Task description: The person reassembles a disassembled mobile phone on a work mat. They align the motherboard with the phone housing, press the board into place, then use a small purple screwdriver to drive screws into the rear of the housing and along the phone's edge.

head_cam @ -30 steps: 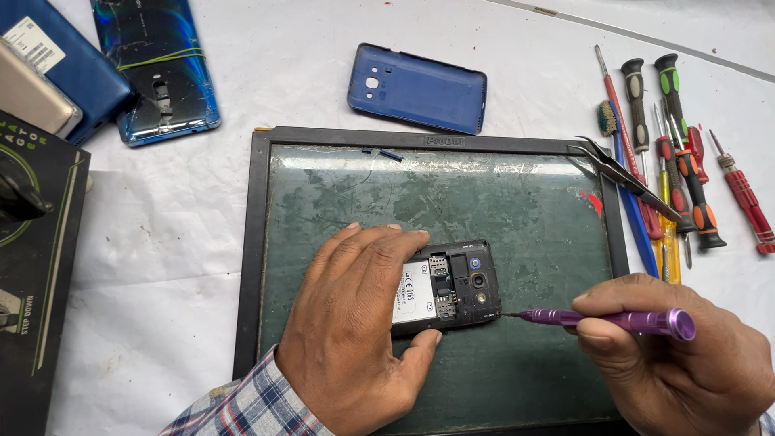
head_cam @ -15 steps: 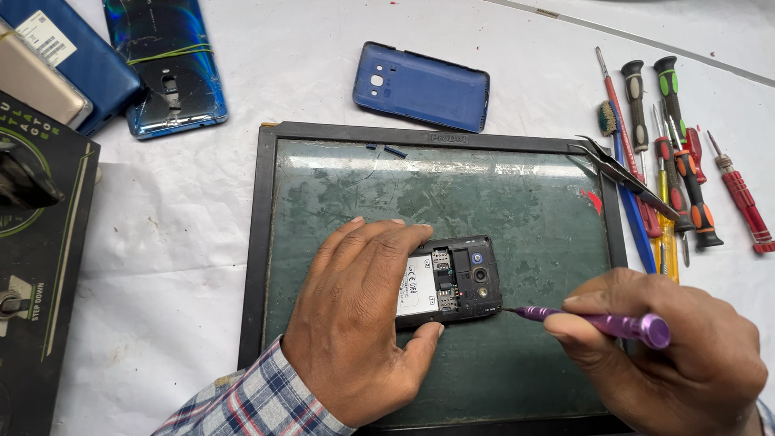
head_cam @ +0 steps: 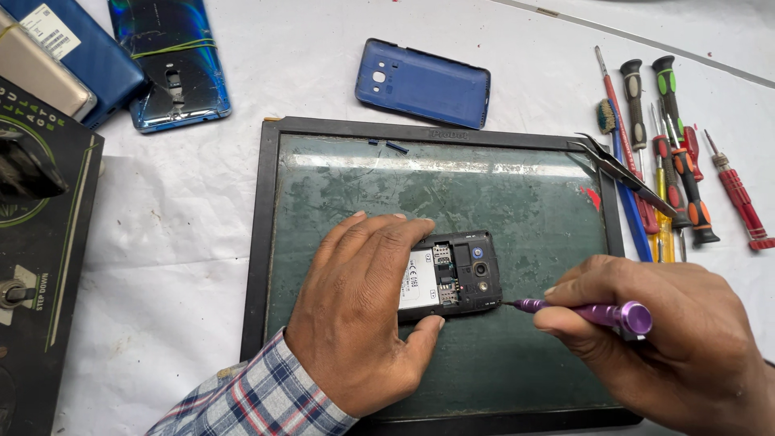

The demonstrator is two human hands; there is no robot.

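Observation:
My left hand point(head_cam: 359, 303) lies flat over an opened black phone point(head_cam: 456, 273) on the green work mat point(head_cam: 517, 202), pinning it down with thumb and fingers around its edges. The phone's back is off, showing its inner slots and camera. My right hand point(head_cam: 670, 347) grips a purple screwdriver point(head_cam: 577, 311) whose tip touches the phone's right lower corner. The left part of the phone is hidden under my left hand.
A blue back cover point(head_cam: 422, 82) lies beyond the mat. Tweezers point(head_cam: 626, 173) rest on the mat's right edge beside several screwdrivers point(head_cam: 678, 153) and a brush. At upper left sit a blue phone shell point(head_cam: 171, 60) and other phones; a black device point(head_cam: 40, 242) stands at left.
My right hand has shifted the purple screwdriver slightly, keeping its tip at the phone's right edge. My left hand stays on the phone.

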